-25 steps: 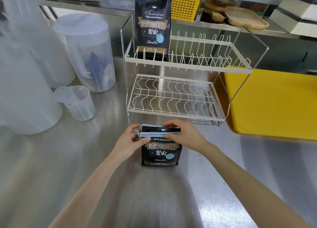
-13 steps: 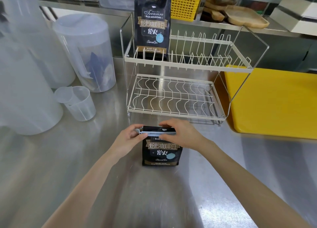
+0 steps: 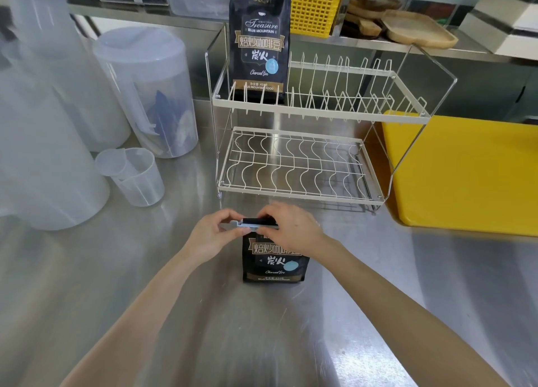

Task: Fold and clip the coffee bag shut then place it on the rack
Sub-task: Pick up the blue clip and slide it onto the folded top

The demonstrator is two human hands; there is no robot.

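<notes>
- Left hand [image 3: 214, 235] pinches the clip [image 3: 252, 226] end; right hand [image 3: 291, 229] presses it onto the fold.
- Bag [image 3: 273, 260] stands on the counter [image 3: 145, 270], before the rack [image 3: 297, 196].
- Squeeze evenly along the clip, keeping the fold flat.

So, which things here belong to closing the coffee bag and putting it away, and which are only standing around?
Part of the job:
coffee bag
clip
rack
left hand
right hand

Just standing about:
second coffee bag on the rack
jugs
measuring cup
yellow board
yellow basket
wooden trays
</notes>
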